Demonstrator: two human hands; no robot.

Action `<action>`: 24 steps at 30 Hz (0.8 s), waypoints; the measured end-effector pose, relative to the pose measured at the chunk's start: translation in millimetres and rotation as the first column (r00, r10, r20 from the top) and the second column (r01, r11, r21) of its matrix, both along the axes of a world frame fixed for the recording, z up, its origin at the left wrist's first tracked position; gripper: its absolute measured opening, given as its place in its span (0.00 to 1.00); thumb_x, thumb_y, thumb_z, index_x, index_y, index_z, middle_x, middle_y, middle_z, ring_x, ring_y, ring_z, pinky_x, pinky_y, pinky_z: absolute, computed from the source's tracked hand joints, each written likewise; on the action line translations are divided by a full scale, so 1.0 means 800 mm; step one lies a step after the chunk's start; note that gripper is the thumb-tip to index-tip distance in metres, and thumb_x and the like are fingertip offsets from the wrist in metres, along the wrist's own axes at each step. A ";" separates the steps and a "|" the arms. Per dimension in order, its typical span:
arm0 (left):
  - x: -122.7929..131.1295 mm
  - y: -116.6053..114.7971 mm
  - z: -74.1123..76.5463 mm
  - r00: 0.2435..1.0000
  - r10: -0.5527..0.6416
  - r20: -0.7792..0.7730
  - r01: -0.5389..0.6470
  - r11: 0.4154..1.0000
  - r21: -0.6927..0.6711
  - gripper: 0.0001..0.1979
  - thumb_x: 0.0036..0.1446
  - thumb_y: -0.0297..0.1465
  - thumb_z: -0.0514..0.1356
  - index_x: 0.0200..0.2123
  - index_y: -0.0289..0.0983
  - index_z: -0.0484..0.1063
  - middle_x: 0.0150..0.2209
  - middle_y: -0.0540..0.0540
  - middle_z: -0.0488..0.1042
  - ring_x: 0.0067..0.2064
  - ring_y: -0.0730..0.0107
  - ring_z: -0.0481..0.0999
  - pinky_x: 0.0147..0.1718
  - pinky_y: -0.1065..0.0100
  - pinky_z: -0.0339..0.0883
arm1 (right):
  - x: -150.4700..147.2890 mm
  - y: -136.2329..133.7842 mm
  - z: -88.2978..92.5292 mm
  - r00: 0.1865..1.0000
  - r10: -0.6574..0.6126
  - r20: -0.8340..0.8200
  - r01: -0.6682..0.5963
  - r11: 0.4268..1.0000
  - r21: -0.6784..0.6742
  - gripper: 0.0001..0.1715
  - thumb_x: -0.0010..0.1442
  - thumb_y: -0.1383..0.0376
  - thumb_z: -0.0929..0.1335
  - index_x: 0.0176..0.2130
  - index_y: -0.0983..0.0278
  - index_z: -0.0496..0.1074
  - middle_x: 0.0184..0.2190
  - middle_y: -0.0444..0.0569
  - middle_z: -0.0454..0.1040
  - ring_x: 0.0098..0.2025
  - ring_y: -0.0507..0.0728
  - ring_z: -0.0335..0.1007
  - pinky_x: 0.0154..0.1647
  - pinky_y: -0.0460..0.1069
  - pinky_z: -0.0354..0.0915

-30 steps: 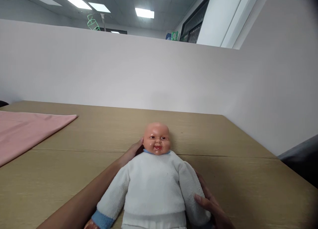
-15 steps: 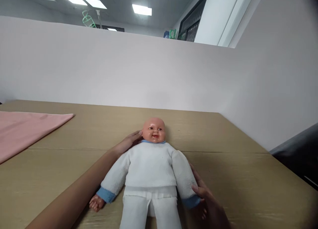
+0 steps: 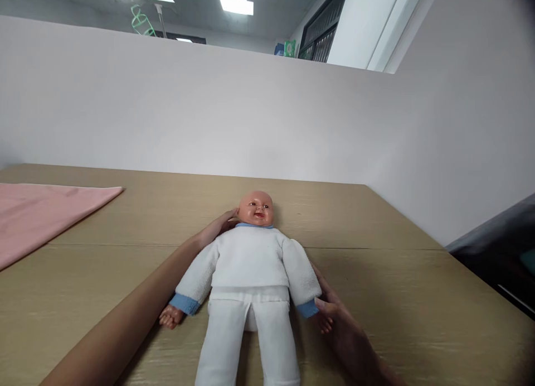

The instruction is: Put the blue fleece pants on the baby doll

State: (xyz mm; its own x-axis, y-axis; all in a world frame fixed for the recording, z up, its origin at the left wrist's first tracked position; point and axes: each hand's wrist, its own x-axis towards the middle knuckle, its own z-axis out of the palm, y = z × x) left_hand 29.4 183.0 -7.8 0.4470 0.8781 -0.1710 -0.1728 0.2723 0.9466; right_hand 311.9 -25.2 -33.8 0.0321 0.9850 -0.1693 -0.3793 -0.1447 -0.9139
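A baby doll [image 3: 251,257] in a white fleece suit with blue cuffs and collar lies face up along the table, its legs running out of the bottom of the view. My left hand [image 3: 219,227] reaches past the doll's arm and cups the side of its head and neck; part of the fingers is hidden behind them. Around the doll's arm, on the right, my right hand [image 3: 338,313] is closed, its thumb by the blue cuff and its fingers partly behind the sleeve.
A pink cloth [image 3: 50,213] is spread at the table's left. The brown tabletop [image 3: 393,297] has a seam across it. A pale wall [image 3: 234,112] rises behind, and a dark object [image 3: 497,263] stands beyond the right edge.
The doll has shifted slightly away from me, and its legs show more. Both hands have moved along with it, keeping their places. The camera view has dipped a little.
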 end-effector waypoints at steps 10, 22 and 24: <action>-0.006 0.005 0.009 0.984 -0.091 -0.155 0.101 0.993 0.057 0.25 0.69 0.51 0.62 0.42 0.32 0.81 0.37 0.44 0.84 0.40 0.60 0.83 0.45 0.56 0.78 | 0.001 -0.001 -0.006 1.000 0.021 0.018 -0.022 1.000 0.015 0.40 0.58 0.57 0.76 0.68 0.53 0.72 0.41 0.46 0.79 0.24 0.52 0.53 0.29 0.48 0.61; -0.011 0.009 0.008 0.941 -0.052 -0.334 0.105 0.984 0.143 0.29 0.62 0.59 0.61 0.39 0.37 0.83 0.40 0.39 0.86 0.47 0.47 0.82 0.46 0.54 0.75 | 0.001 0.001 -0.005 1.000 0.013 0.009 -0.013 1.000 0.008 0.44 0.55 0.52 0.78 0.67 0.56 0.73 0.35 0.45 0.76 0.28 0.53 0.58 0.29 0.47 0.61; -0.015 0.009 0.009 0.922 -0.016 -0.386 0.084 0.983 0.161 0.30 0.59 0.60 0.62 0.40 0.38 0.82 0.42 0.39 0.86 0.48 0.46 0.83 0.47 0.54 0.75 | 0.002 0.001 -0.007 0.998 -0.002 0.069 0.002 1.000 0.000 0.46 0.56 0.51 0.77 0.69 0.57 0.71 0.31 0.44 0.75 0.27 0.53 0.58 0.28 0.48 0.60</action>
State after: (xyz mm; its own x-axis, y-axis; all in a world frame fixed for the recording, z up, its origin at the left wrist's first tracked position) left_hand 17.2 189.9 -0.3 0.4218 0.8872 -0.1871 0.2207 0.0996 0.9702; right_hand 313.5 -24.5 -39.7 0.0456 0.9849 -0.1667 -0.3160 -0.1441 -0.9377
